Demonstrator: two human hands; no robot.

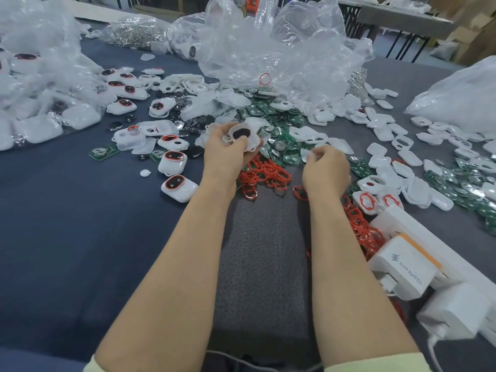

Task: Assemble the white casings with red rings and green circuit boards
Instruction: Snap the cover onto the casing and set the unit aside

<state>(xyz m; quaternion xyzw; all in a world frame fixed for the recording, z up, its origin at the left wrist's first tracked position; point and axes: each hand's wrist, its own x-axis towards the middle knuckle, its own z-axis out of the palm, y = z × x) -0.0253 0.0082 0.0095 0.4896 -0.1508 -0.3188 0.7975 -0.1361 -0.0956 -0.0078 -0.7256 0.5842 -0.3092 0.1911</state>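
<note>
The left hand [228, 151] grips a white casing [248, 136], fingers curled round its near side and thumb on its left rim; the casing is held above the middle of the bench [80, 224], its dark oval window facing up and its long axis running roughly from the left edge towards the right edge; the right hand [327, 170] hovers just beside it, fingers curled in tight with the tips bunched on something small and pale, though whether they grip it I cannot tell; loose red rings [265, 174] lie under both hands; green circuit boards [284, 146] are heaped just beyond, towards the far edge.
</note>
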